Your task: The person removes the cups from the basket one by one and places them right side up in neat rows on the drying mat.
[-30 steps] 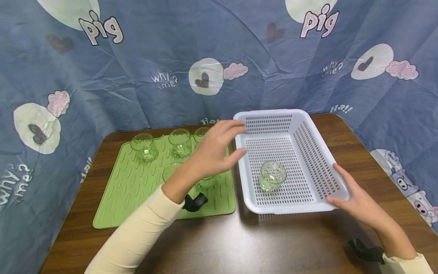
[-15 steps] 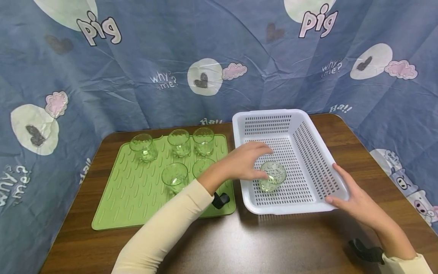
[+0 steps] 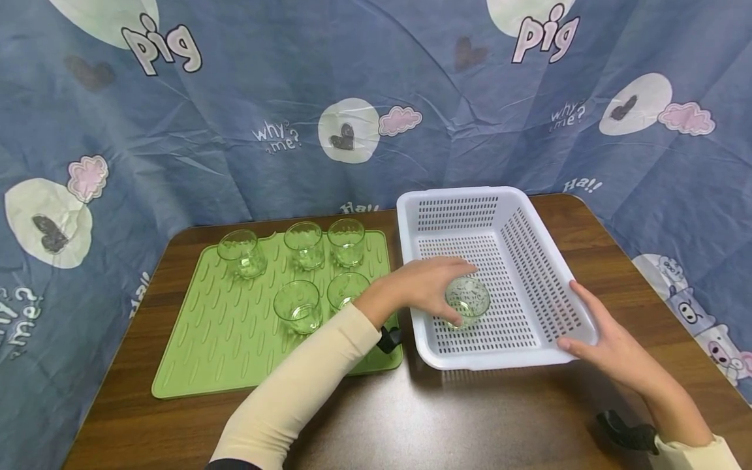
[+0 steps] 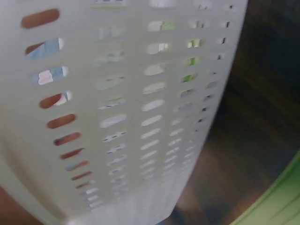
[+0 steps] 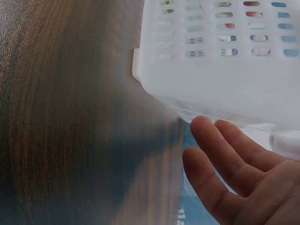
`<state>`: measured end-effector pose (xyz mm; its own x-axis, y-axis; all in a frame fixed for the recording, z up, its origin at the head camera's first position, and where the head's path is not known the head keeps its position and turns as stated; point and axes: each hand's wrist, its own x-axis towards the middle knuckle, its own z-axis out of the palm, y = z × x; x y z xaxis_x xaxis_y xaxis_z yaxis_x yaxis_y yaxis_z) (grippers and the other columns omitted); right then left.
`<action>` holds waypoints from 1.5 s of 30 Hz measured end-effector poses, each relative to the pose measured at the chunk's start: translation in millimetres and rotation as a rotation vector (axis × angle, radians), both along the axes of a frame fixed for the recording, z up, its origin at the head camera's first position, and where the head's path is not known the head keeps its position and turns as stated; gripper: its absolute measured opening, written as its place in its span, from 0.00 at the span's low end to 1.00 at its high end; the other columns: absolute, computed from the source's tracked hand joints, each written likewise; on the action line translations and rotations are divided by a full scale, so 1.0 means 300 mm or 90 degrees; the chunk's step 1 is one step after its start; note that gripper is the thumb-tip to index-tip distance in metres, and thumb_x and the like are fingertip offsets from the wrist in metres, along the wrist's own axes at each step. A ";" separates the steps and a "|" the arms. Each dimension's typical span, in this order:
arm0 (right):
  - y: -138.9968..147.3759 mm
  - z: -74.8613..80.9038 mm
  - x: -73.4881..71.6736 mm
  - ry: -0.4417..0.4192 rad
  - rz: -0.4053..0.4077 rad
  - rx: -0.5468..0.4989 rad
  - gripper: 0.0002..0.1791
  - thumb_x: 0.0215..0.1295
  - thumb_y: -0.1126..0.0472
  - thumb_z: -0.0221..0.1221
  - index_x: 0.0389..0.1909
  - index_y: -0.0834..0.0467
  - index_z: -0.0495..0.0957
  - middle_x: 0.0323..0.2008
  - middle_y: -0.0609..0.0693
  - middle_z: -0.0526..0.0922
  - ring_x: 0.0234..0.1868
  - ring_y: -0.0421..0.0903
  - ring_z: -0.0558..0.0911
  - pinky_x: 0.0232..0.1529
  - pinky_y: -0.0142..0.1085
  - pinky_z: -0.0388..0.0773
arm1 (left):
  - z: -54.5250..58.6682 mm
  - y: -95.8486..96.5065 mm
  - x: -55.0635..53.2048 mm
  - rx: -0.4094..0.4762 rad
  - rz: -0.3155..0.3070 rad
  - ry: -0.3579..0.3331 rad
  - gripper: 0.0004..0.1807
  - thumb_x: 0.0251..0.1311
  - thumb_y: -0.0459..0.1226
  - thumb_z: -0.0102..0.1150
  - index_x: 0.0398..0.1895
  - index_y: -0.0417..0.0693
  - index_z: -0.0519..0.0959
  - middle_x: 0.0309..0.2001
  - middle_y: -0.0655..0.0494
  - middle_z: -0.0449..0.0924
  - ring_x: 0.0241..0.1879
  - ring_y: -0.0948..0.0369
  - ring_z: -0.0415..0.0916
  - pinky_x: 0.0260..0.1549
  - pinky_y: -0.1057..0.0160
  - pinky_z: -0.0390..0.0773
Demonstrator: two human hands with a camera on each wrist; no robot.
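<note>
In the head view a clear glass tumbler [image 3: 468,300] stands inside a white perforated plastic basket [image 3: 519,356], near its left front corner. My left hand [image 3: 431,284] reaches over the basket's left rim and curves round that tumbler, thumb in front and fingers on the far side. At the basket's right front corner, my right hand [image 3: 611,343] holds the rim, its thumb over the edge and the other fingers outside. The right wrist view shows those fingers [image 5: 222,157] by the basket's outer wall. Only the slotted basket wall [image 4: 126,117] fills most of the left wrist view; the left fingers are hidden there.
A green ribbed drying mat [image 3: 217,339] lies left of the basket with several glass tumblers on it, one partly behind the left arm. Both stand on a dark wooden table [image 3: 470,418]. A blue printed cloth [image 3: 223,130] hangs behind the table.
My left hand has moved right and down, from above the mat and basket edge to around the tumbler in the basket. The right hand and basket have stayed put.
</note>
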<state>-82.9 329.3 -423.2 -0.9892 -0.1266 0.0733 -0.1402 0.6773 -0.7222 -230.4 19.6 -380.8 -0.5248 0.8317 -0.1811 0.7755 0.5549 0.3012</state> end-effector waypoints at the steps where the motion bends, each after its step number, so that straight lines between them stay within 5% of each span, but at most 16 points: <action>1: -0.001 -0.001 0.001 0.001 0.000 -0.002 0.58 0.57 0.66 0.69 0.80 0.56 0.40 0.62 0.77 0.69 0.45 0.17 0.72 0.38 0.21 0.75 | 0.000 0.004 -0.001 -0.008 0.002 -0.001 0.55 0.49 0.60 0.71 0.78 0.57 0.56 0.78 0.59 0.57 0.78 0.58 0.54 0.76 0.54 0.57; 9: -0.006 -0.008 0.004 0.002 0.013 -0.025 0.57 0.57 0.68 0.68 0.80 0.58 0.40 0.62 0.77 0.67 0.46 0.18 0.73 0.39 0.20 0.75 | -0.014 0.022 -0.005 -0.066 0.012 0.002 0.53 0.49 0.60 0.71 0.78 0.61 0.57 0.76 0.64 0.62 0.74 0.61 0.62 0.70 0.54 0.68; 26: -0.004 -0.004 0.004 -0.002 0.006 -0.020 0.58 0.57 0.67 0.68 0.80 0.57 0.39 0.63 0.77 0.66 0.46 0.18 0.72 0.38 0.22 0.76 | -0.019 0.025 0.003 -0.045 0.014 0.012 0.50 0.48 0.60 0.71 0.76 0.64 0.61 0.74 0.67 0.65 0.72 0.60 0.66 0.67 0.52 0.72; 38: -0.001 -0.005 0.002 -0.004 0.014 -0.052 0.57 0.58 0.70 0.67 0.80 0.56 0.38 0.62 0.77 0.66 0.46 0.19 0.74 0.38 0.21 0.77 | -0.008 0.012 -0.005 0.085 0.026 -0.038 0.47 0.50 0.57 0.71 0.72 0.53 0.65 0.66 0.60 0.75 0.61 0.62 0.76 0.63 0.56 0.75; 45: -0.005 -0.006 0.006 0.004 0.017 -0.056 0.57 0.58 0.71 0.67 0.80 0.57 0.38 0.62 0.76 0.66 0.46 0.19 0.74 0.39 0.19 0.75 | 0.042 -0.011 -0.011 0.180 0.061 -0.050 0.42 0.47 0.57 0.72 0.66 0.51 0.71 0.58 0.59 0.79 0.56 0.62 0.77 0.59 0.60 0.77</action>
